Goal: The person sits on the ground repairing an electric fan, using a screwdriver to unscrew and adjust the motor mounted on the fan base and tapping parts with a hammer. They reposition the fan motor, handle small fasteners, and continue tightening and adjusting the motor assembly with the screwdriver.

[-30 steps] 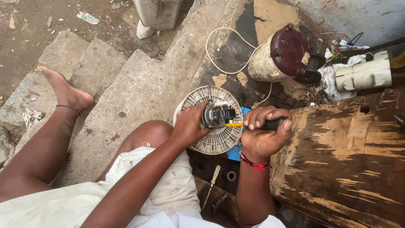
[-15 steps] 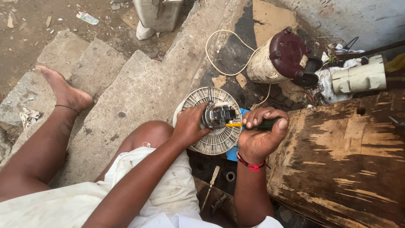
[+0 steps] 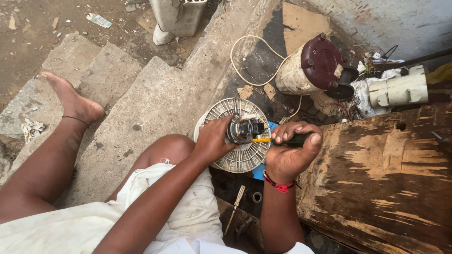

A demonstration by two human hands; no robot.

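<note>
1. Left hand [image 3: 214, 140] grip: closed round the dark motor unit [image 3: 246, 129] at the hub of the round ribbed fan housing [image 3: 238, 160], fingers wrapped on its near side, pinning it
2. Right hand [image 3: 289, 153] grip: tight fist on a screwdriver [image 3: 282, 139] w/ dark green handle; yellow shaft runs level from the fist into the motor unit
3. Housing sits just beyond the left grip, propped on the raised knee [image 3: 172, 143] & the concrete step [image 3: 141, 103], overlapping a blue scrap [image 3: 259, 171]
4. Handling, judged: ribs look thin plastic, prob light but brittle, may crack if squeezed; the metal hub seems the stiff, heavier part, so best hold is there, not the rim
5. Edges/room: rough wooden block [image 3: 376, 178] touches or nearly touches the right grip's outer side, little elbow room there; open step left of the left grip; cylindrical motor with maroon cap [image 3: 313, 66] & white cord [image 3: 249, 61] lie beyond both grips, apart
</note>
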